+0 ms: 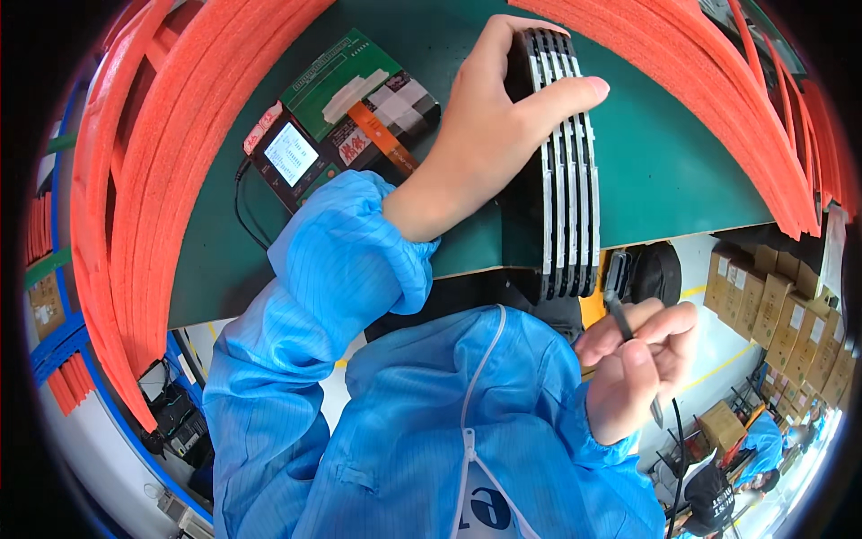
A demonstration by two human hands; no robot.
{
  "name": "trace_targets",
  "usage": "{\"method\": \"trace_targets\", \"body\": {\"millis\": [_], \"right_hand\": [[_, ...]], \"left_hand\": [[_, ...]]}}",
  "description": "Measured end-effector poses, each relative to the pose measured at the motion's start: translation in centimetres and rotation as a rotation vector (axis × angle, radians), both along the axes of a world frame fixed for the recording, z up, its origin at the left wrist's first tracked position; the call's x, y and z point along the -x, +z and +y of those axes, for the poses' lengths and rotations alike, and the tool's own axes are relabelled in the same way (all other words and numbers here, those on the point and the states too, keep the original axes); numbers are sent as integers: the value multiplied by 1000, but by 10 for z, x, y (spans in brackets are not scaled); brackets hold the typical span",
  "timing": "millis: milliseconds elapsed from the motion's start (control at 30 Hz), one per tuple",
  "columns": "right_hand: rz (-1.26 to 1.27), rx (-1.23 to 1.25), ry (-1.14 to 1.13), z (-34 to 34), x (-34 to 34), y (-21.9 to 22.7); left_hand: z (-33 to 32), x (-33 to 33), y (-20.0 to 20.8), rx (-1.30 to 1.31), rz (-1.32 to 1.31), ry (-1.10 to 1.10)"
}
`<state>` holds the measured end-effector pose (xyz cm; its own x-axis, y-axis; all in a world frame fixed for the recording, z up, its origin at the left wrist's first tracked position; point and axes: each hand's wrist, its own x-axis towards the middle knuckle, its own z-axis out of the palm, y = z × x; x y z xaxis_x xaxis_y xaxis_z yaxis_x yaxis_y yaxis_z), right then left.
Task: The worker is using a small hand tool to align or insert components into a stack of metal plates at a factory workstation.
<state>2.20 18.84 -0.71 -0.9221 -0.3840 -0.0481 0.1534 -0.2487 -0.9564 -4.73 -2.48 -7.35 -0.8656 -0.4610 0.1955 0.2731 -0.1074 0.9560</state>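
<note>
My left hand [489,121] is wrapped over the far end of a stack of thin black panels [567,207] with pale strips along their edges. Its thumb presses on the strips. The stack stands on edge, its near end reaching past the front of the green table. Below that end, my right hand [642,364] pinches a slim dark pen-like tool [621,322] between thumb and fingers. The tool's upper end is close to the stack's near corner; whether they touch, I cannot tell.
Left of the stack lie a small tester with a lit screen [292,154], a green circuit board [346,76] and an orange flat cable [382,135]. Thick red foam strips [193,117] flank the green table [664,171]. Cardboard boxes [790,314] and other people are at the right.
</note>
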Motion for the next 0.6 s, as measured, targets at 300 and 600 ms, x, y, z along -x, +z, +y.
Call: {"method": "trace_targets", "body": {"millis": [300,600], "right_hand": [[-10,23,75,-5,-11,-12],[56,-208,231,-1,-4,-13]], "left_hand": [[1,-10,22,-151,-122,-135],[3,-9,21,-137,-104,-107]]}}
